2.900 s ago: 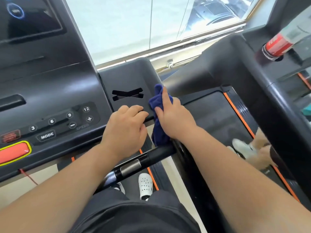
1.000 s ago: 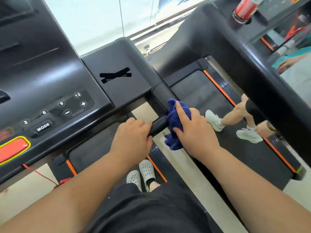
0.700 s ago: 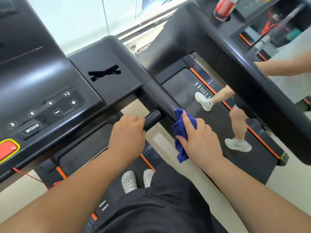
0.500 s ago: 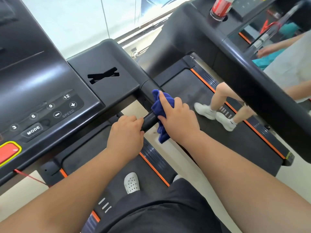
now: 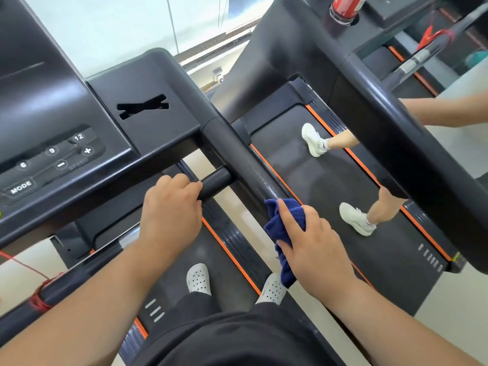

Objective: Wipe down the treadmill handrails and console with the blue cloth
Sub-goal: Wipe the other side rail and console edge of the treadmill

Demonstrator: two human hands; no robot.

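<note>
My right hand [image 5: 314, 244] grips the bunched dark blue cloth [image 5: 284, 228] and presses it onto the black right handrail [image 5: 237, 154], well down its length from the console. The cloth's tail hangs below my fingers. My left hand [image 5: 171, 215] is closed around the black crossbar [image 5: 216, 180] that meets the handrail just below the console. The black console [image 5: 87, 122] fills the upper left, with its MODE, speed and number buttons showing.
A neighbouring treadmill [image 5: 317, 180] runs on the right, where another person's legs in white shoes [image 5: 356, 217] walk on the belt. Its thick black rail [image 5: 396, 128] crosses the upper right. A red bottle [image 5: 346, 6] stands in its cup holder. My white clogs [image 5: 198, 278] rest on my belt.
My right hand slid the cloth from the console's corner down the handrail, back up close to the crossbar joint, and now down toward me again. My left hand moved from the console edge onto the crossbar.
</note>
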